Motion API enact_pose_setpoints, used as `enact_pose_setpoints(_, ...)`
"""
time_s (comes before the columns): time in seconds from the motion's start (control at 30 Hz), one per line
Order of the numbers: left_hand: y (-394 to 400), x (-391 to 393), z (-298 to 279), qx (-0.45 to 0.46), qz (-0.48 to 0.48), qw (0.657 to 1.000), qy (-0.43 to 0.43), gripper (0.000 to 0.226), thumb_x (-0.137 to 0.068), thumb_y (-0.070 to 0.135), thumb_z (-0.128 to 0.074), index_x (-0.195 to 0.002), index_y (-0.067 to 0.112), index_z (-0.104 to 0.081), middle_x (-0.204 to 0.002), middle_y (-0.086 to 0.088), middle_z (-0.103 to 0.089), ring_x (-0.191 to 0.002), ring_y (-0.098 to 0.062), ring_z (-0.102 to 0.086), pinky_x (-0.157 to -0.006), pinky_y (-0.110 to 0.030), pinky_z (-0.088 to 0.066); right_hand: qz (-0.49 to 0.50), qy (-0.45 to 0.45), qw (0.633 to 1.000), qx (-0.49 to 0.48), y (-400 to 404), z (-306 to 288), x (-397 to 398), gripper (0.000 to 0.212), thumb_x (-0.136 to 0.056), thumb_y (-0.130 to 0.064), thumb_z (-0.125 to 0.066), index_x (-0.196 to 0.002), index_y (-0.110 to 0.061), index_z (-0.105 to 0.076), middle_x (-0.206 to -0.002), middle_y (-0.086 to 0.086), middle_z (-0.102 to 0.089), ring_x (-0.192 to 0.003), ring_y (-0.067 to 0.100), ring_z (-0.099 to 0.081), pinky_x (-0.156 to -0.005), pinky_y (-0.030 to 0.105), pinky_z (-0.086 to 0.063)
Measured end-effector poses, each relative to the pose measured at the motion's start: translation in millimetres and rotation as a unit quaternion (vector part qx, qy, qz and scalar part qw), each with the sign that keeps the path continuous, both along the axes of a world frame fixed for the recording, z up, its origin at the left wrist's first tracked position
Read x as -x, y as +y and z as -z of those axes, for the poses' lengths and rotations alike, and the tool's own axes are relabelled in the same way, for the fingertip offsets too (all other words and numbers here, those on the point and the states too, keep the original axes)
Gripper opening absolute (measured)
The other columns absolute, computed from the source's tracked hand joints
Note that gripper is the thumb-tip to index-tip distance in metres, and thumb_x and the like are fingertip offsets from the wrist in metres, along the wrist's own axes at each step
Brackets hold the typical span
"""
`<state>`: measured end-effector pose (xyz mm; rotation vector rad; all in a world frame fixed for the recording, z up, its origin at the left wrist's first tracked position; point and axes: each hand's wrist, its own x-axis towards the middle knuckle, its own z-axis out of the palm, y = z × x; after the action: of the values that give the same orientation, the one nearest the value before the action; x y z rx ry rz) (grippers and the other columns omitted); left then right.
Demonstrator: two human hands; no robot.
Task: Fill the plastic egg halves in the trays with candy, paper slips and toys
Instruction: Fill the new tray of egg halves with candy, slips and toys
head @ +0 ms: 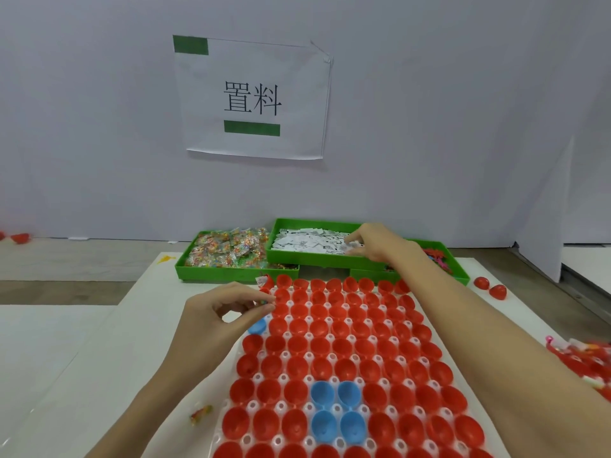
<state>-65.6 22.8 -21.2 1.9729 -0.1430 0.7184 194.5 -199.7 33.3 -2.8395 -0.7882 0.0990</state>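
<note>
Reaching across the egg tray (334, 403), the person has the right hand (370, 241) down among the paper slips (307, 241) in the middle green bin (325, 259), fingers curled into the heap as if picking one up, though I cannot tell whether a slip is yet caught. The left hand (228, 310) hovers over the tray's far left corner, thumb and fingertips pinching a small candy packet (263, 303) just above a red egg half (281, 296). These things will handle lightly: the slips are thin and limp, apt to cling together, best nipped by an edge; the wrapped candy (228, 249) looks crinkly and a little slick, so a pinch at the wrapper suits; the egg halves are thin rigid shells sitting loose in their sockets, easily tipped. I count three green bins side by side at the back of the desk (99, 342): candy on the left, slips in the middle, toys (436, 256) on the right and mostly hidden. Five blue egg halves (322, 393) show among dozens of red ones, nearly all unfilled, and two loose red halves (489, 287) lie off to the right.
</note>
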Motion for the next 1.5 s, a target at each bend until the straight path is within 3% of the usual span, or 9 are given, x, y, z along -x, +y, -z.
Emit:
enact_pose_setpoints(0.23, -3.3, 0.3, 1.9, -0.006, 0.005, 1.0, 0.006, 0.015, -0.079, 0.023, -0.081, -0.092, 0.031, -0.083, -0.086, 0.006, -0.077, -0.08, -0.018, -0.071, -0.073, -0.016, -0.055, 0.018, -0.002, 0.988, -0.152, -0.6, 12.6, 0.3, 0.006, -0.088, -0.018, -0.08, -0.09, -0.013, -0.077, -0.097, 0.004, -0.073, -0.081, 0.01, -0.062, -0.081, 0.031, -0.055)
enact_pose_setpoints(0.47, -3.3, 0.8, 1.5, -0.01, -0.01, 1.0, 0.016, 0.014, -0.078, 0.027, -0.08, -0.092, 0.029, -0.083, -0.087, 0.008, -0.078, -0.081, -0.017, -0.071, -0.073, -0.015, -0.055, 0.034, 0.009, 0.979, -0.199, -4.0, 13.0, 1.1, 0.015, -0.089, -0.008, -0.074, -0.079, -0.017, -0.068, -0.082, -0.004, -0.067, -0.076, 0.009, -0.061, -0.062, 0.017, -0.045)
enact_pose_setpoints(0.6, -3.8, 1.6, 0.4, -0.015, -0.016, 1.0, 0.017, 0.014, -0.079, 0.025, -0.081, -0.092, 0.029, -0.083, -0.085, 0.011, -0.077, -0.081, -0.015, -0.071, -0.072, -0.015, -0.055, 0.042, 0.015, 0.976, -0.215, -8.2, 13.2, 3.4, 0.01, -0.091, -0.005, -0.07, -0.1, -0.01, -0.07, -0.096, 0.005, -0.069, -0.084, 0.018, -0.064, -0.071, 0.025, -0.052)
enact_pose_setpoints(0.67, -3.3, 1.9, -0.1, -0.018, -0.017, 1.0, 0.018, 0.014, -0.079, 0.024, -0.081, -0.092, 0.029, -0.083, -0.085, 0.013, -0.077, -0.081, -0.015, -0.071, -0.072, -0.015, -0.056, 0.035, 0.013, 0.978, -0.207, -11.0, 16.4, 2.7, 0.02, -0.095, -0.003, -0.063, -0.113, -0.009, -0.071, -0.094, 0.005, -0.068, -0.072, 0.015, -0.06, -0.061, 0.02, -0.049)
enact_pose_setpoints(0.8, -2.5, 2.7, -1.0, -0.02, -0.023, 0.999, 0.02, 0.016, -0.077, 0.031, -0.078, -0.092, 0.03, -0.083, -0.085, 0.015, -0.077, -0.082, -0.013, -0.071, -0.071, -0.013, -0.055, 0.03, 0.009, 0.97, -0.24, -13.2, 22.1, 3.6, 0.03, -0.098, -0.001, -0.053, -0.105, -0.013, -0.079, -0.062, -0.012, -0.057, -0.038, 0.005, -0.035, -0.038, 0.013, -0.031)
enact_pose_setpoints(1.0, -1.2, 2.7, -1.4, -0.014, -0.023, 0.999, 0.021, 0.015, -0.077, 0.031, -0.08, -0.092, 0.028, -0.083, -0.085, 0.013, -0.078, -0.081, -0.014, -0.072, -0.072, -0.016, -0.057, 0.022, -0.006, 0.975, -0.22, -12.6, 21.1, 11.4, 0.026, -0.096, -0.003, -0.056, -0.107, -0.012, -0.077, -0.082, 0.007, -0.07, -0.053, 0.013, -0.045, -0.049, 0.017, -0.04)
enact_pose_setpoints(1.17, -1.7, 3.9, -2.6, -0.011, -0.025, 0.999, 0.022, 0.015, -0.077, 0.031, -0.079, -0.09, 0.028, -0.083, -0.084, 0.013, -0.077, -0.08, -0.015, -0.072, -0.072, -0.017, -0.057, 0.039, -0.001, 0.969, -0.243, -14.7, 16.8, 9.8, 0.016, -0.097, -0.012, -0.067, -0.107, -0.009, -0.078, -0.097, 0.002, -0.071, -0.074, 0.005, -0.059, -0.064, 0.017, -0.047)
enact_pose_setpoints(1.27, -1.4, 4.4, -2.7, -0.009, -0.029, 0.999, 0.026, 0.015, -0.076, 0.033, -0.079, -0.09, 0.029, -0.083, -0.084, 0.015, -0.077, -0.08, -0.013, -0.072, -0.072, -0.015, -0.056, 0.065, -0.001, 0.959, -0.276, -15.5, 15.0, 10.6, 0.01, -0.091, -0.014, -0.074, -0.097, -0.009, -0.08, -0.093, 0.003, -0.075, -0.085, 0.014, -0.068, -0.076, 0.028, -0.056)
enact_pose_setpoints(1.5, -5.2, 5.2, -0.9, 0.039, -0.043, 0.998, 0.039, 0.017, -0.073, 0.032, -0.082, -0.09, 0.032, -0.083, -0.082, 0.014, -0.079, -0.077, -0.008, -0.075, -0.073, -0.014, -0.058, 0.074, -0.002, 0.943, -0.325, -22.4, 17.7, 17.6, 0.021, -0.086, -0.031, -0.081, -0.093, -0.012, -0.078, -0.091, -0.002, -0.074, -0.082, 0.008, -0.066, -0.066, 0.018, -0.048)
